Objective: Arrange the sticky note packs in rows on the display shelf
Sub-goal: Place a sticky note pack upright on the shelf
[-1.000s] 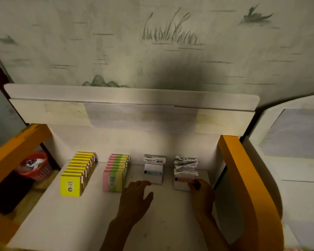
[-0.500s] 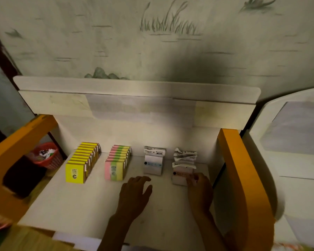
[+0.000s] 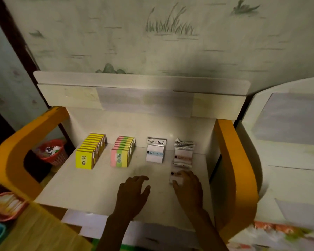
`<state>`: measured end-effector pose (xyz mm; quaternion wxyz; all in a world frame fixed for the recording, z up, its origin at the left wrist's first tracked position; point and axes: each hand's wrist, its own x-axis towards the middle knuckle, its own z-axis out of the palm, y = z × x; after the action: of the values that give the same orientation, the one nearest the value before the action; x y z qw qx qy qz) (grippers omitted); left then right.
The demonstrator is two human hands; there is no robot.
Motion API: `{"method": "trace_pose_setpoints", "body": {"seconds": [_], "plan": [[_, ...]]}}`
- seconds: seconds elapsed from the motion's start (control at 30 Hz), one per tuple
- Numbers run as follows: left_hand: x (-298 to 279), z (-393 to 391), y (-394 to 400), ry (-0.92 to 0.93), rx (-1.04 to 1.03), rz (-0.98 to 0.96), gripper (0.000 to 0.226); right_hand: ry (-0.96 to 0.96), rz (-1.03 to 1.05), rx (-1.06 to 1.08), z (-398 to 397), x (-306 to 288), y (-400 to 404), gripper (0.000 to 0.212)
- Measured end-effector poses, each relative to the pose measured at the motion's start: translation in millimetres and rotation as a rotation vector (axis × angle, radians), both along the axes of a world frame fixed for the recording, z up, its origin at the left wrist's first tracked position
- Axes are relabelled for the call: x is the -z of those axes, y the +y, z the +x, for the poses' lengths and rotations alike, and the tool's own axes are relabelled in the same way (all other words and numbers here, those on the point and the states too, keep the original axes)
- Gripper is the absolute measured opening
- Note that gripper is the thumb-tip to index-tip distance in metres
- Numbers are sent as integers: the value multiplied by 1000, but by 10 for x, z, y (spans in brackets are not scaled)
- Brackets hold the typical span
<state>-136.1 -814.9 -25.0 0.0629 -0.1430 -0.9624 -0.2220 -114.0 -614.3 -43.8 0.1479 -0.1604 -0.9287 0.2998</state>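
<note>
Display shelf (image 3: pixel 91 189), white w/ orange side arms, holds four rows of sticky note packs. From left: yellow row (image 3: pixel 90 154), pink/green row (image 3: pixel 122 152), blue-label white row (image 3: pixel 155 151), red-label white row (image 3: pixel 183 153) by the right arm. Right hand (image 3: pixel 188 185) grips one red-label pack (image 3: pixel 174 177) at the front of that row, fingers curled over it, pack apart from the rest & nearer the shelf edge. Left hand (image 3: pixel 132 192) lies relaxed, fingers spread on bare shelf in front of the blue-label row, holding nothing. Red basket (image 3: pixel 51 153) sits on the floor at left.
</note>
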Motion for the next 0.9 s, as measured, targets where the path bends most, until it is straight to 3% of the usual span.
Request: {"method": "trace_pose_setpoints", "body": {"seconds": [0.17,0.5,0.77,0.9], "plan": [[-61,267,-107,43,58,-2,35,62,11,-60,365,-125,-200,41],[-328,1143,0,39,278,80,37,88,122,28,1589,-560,-439,40],[-618,1719,805,30,536,79,36,102,180,226,2556,-843,201,35],[-728,2034,1371,46,638,66,50,100,180,342,2975,-836,747,30]]}}
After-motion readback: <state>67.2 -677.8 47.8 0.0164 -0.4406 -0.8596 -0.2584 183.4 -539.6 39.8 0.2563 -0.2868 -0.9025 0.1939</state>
